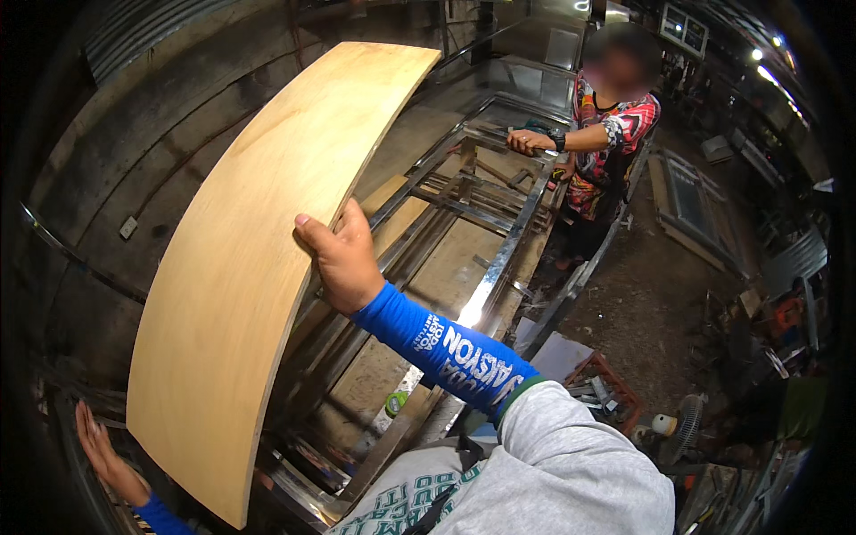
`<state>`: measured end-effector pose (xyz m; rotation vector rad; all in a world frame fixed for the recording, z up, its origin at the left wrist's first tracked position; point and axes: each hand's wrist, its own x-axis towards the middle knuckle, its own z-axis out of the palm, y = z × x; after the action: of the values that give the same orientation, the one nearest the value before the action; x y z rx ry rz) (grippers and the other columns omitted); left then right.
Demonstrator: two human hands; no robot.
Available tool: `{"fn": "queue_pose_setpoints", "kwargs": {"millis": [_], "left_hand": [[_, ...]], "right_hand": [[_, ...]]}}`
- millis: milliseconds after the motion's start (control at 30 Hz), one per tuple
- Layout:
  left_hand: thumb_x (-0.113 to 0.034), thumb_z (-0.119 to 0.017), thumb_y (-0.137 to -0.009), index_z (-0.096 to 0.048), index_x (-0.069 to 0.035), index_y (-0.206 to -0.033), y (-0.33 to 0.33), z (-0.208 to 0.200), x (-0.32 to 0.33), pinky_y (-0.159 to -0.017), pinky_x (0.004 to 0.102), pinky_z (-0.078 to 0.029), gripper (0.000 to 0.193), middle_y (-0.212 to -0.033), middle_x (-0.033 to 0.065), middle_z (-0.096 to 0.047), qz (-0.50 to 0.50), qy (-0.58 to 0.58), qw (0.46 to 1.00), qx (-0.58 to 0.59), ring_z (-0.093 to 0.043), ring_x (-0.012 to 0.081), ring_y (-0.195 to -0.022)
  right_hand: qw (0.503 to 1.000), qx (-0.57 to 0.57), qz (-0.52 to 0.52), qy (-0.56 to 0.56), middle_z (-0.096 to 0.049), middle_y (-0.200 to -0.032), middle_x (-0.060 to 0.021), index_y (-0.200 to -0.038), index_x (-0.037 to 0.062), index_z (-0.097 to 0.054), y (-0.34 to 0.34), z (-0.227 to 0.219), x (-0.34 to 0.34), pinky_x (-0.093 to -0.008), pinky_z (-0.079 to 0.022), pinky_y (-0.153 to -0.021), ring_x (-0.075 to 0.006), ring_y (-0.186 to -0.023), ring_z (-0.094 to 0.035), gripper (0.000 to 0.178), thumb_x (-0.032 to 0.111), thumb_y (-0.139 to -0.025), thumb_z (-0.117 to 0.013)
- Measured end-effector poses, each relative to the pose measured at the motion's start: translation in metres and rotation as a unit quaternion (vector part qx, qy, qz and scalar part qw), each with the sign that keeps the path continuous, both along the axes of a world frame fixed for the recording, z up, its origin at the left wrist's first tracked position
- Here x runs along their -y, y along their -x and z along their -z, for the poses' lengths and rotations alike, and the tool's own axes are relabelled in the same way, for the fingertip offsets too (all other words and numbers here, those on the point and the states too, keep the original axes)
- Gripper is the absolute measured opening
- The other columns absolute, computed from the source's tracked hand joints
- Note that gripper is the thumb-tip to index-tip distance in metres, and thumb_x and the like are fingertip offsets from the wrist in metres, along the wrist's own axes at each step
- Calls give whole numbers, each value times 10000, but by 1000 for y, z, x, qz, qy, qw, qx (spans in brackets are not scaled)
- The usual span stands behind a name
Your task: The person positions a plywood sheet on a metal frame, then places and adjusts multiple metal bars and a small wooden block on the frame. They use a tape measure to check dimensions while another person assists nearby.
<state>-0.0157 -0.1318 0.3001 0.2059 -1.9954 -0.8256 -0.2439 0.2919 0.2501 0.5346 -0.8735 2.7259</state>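
Note:
A long pale plywood board [259, 214] stands tilted in front of me on the left. My right hand [343, 254] is closed on its right edge, thumb on the broad face and the other fingers hidden behind. My left hand [109, 456] is at the lower left beside the board's near left edge. Its fingers are stretched out and hold nothing; whether it touches the board I cannot tell. Behind the board lies a shiny metal frame [499, 263] of rectangular tubes, partly covered by it.
A co-worker [615, 116] stands at the far right side of the frame, one hand on it. A grey wall [160, 134] rises at left. On the right are a framed panel [700, 209] on the floor, a red crate [615, 392] of metal pieces, and a fan [685, 426].

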Motion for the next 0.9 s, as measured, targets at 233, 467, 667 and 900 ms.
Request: {"fn": "queue_pose_setpoints", "kwargs": {"millis": [233,467,667,900], "left_hand": [[-497,-429,-1095,-301,28,-1598,-44,44,-9,-1271,480,-214,738,-1637,224,-372,452,-472,756,-24,-391,335,-1493],[-479,-511,-1078,-179,119,-1585,-20,39,-78,-1213,558,-349,851,-1628,304,-319,519,-545,658,-5,-386,440,-1477],[-153,-553,-1066,-542,71,-1407,39,49,-72,-1106,489,-499,408,-1396,223,-633,445,-598,666,20,-625,332,-1284],[-164,-624,-1015,-587,65,-1320,100,45,-56,-1036,418,-527,383,-1270,170,-688,361,-544,756,46,-680,282,-1152]], "right_hand": [[1000,15,17,-13,-612,-1137,-97,-1231,-9,-449,23,-11,-8,-324,-524,-906,-153,-1005,-604,354,50,-967,-678],[997,40,46,-42,-652,-1097,-129,-1195,-40,-490,83,16,2,-351,-553,-863,-201,-953,-652,404,70,-898,-740],[983,157,2,-96,-715,-1070,-159,-1118,-92,-635,133,52,3,-382,-549,-897,-240,-954,-688,226,35,-942,-698],[963,242,-46,-106,-696,-1138,-156,-1201,-85,-628,153,86,15,-421,-504,-976,-273,-1081,-645,336,153,-978,-715]]}}
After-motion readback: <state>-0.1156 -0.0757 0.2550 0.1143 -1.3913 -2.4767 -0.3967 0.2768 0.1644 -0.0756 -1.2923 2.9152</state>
